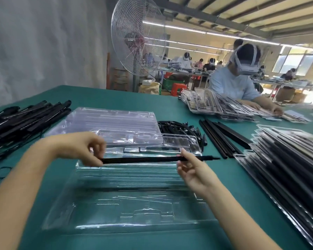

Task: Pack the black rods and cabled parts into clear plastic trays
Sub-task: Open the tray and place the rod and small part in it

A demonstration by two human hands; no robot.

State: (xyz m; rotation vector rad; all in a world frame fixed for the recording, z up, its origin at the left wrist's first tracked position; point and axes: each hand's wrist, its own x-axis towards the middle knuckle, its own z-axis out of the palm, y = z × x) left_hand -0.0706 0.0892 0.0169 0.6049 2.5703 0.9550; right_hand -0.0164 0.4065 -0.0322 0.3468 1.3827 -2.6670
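Fingers [95, 160] of the left hand [79, 147] are curled round the left end of a black rod [143, 159], which is pinched against the thumb. The same rod is gripped nearer its right end by the right hand [192, 172], between forefinger and thumb, with the other fingers loosely bent below it. The rod is held level and crosswise, just above the far edge of a clear plastic tray [126, 204] that is laid on the green table [116, 96] directly before the person. Beyond the rod a stack of empty clear trays [107, 121] is set, with a heap of short black parts [181, 127] just to its right. Loose black rods [222, 138] are laid side by side farther right, beside a stack of filled trays [287, 159]. A pile of black cabled parts [25, 118] is spread along the left edge, and a black ring [2, 172] is seen near it. Across the table another person [240, 80] wearing a headset is seated, and a standing fan [137, 40] is placed behind.
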